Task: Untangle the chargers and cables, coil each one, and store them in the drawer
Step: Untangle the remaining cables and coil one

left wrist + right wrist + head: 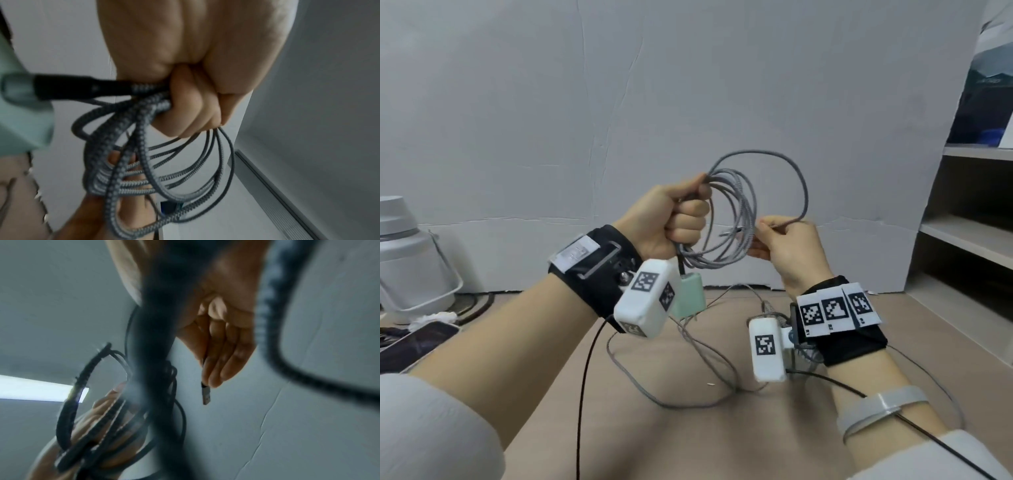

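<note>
1. The left hand is raised in front of the pale wall, its fingers curled in a fist round a bundle of loops of the grey braided cable.
2. The coil stands roughly upright between the two hands, several turns gathered in the fist and one wider loop arching above the rest.
3. Below the left fist a black strain-relief sleeve runs down from the cable into the mint-green charger, which hangs under the hand, just beside the white wrist camera.
4. The right hand is level with the coil on its right side; its thumb and fingers pinch the cable's free end just behind the metal USB plug, which points clear of the fingertips.
5. From the right wrist the coil and the left hand appear beyond the plug, though a dark blurred cable close to the lens covers much of that picture, so the number of turns is hard to judge there.
6. On the tan bench beneath the hands lies a second grey cable in a loose, uncoiled loop, well apart from the held coil.
7. A white jug stands at the far left, and open shelves rise at the right edge.
</note>
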### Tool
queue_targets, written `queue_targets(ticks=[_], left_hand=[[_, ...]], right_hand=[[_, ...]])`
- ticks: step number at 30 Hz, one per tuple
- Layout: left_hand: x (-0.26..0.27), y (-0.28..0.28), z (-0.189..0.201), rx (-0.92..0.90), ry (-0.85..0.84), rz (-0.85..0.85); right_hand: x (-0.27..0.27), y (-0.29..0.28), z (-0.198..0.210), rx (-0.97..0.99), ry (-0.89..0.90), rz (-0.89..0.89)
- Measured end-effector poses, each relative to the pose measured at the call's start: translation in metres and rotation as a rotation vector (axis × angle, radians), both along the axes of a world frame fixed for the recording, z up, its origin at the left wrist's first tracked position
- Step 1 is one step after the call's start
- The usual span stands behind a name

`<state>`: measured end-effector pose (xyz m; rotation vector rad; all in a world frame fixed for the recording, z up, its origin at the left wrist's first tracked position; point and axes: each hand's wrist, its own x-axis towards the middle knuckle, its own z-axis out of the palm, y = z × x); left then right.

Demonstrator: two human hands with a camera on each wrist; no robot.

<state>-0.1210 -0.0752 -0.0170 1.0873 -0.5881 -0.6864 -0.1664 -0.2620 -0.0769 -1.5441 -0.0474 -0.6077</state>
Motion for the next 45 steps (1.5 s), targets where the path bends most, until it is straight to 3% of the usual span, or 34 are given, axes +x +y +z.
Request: queue_targets(ticks=[4, 8, 11, 13, 17, 20, 25, 27, 31, 34, 37, 41, 45], left_hand=[[-0.008, -0.011, -0.004, -0.018, 0.05, -0.076], [-0.004, -0.013, -0.009, -0.04, 0.117, -0.249], [0.001, -0.017, -0.015, -0.103, 0.255, -0.475], [0.002, -0.02, -0.016, -0.12, 0.307, -0.504], [0.0, -0.016, -0.007, 0.015, 0.121, -0.185], [-0.001, -0.015, -0.006, 0.179, -0.078, 0.075], [-0.002, -0.028, -0.012, 0.321, -0.359, 0.366], [-0.002, -0.031, -0.013, 0.364, -0.438, 0.439], [-0.002, -0.033, -0.012, 0.415, -0.513, 0.451], [-0.004, -0.031, -0.008, 0.399, -0.483, 0.417], [-0.002, -0.027, -0.007, 0.351, -0.446, 0.39], [0.008, -0.015, 0.001, 0.26, -0.391, 0.489], [0.028, 0.011, 0.015, 0.132, -0.262, 0.519]], right_hand=[[-0.001, 0.001, 0.001, 0.289, 0.047, 0.253], [0.003, -0.004, -0.002, 0.293, 0.016, 0.107], [0.001, -0.001, -0.004, 0.432, 0.059, 0.369], [-0.003, 0.001, -0.002, 0.494, 0.098, 0.508], [-0.007, 0.0, 0.005, 0.63, 0.152, 0.462], [-0.007, -0.001, 0.006, 0.613, 0.163, 0.436], [-0.009, -0.003, 0.01, 0.709, 0.16, 0.718], [-0.012, -0.001, 0.012, 0.626, 0.146, 0.727], [-0.011, 0.007, 0.007, 0.434, 0.111, 0.51], [-0.004, 0.002, 0.002, 0.336, 0.114, 0.415], [-0.005, 0.001, 0.002, 0.063, 0.117, 0.227], [-0.006, -0.003, 0.002, -0.192, 0.129, -0.017], [0.005, -0.028, -0.011, -0.861, 0.383, -0.331]])
